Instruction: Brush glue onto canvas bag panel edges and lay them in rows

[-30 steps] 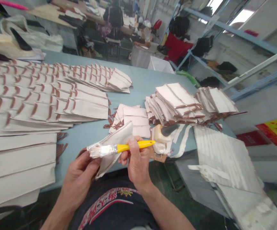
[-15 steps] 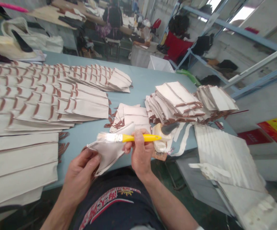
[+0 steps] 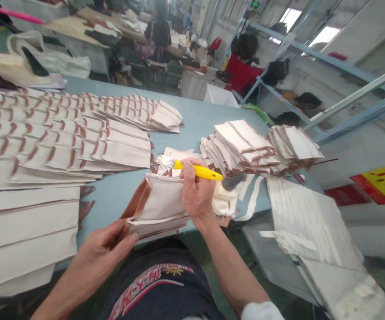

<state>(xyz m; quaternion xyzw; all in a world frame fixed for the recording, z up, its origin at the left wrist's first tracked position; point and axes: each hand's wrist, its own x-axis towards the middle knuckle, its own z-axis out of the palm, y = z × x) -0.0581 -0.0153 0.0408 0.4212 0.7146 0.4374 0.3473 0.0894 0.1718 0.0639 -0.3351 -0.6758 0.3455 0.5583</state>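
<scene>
My left hand pinches the lower left corner of a cream fabric piece with brown lining showing along its left side. The piece is tilted above the table edge, in front of my body. In my right hand is a paintbrush with a yellow handle, its pale bristles pointing left above the piece. My right fingers wrap round the handle, close to the piece's right end; I cannot tell whether they touch the fabric. Behind the brush lie more cream pieces, partly hidden.
Overlapping rows of cream pieces cover the left of the blue table. Stacked pieces stand at right, near a pale container with a dark-handled tool. A person sits in the background. Blue shelving stands right.
The fabric piece has turned and spread, now showing its brown lining. My right hand with the paintbrush has moved up and slightly away. My left hand has shifted lower and a little left.
</scene>
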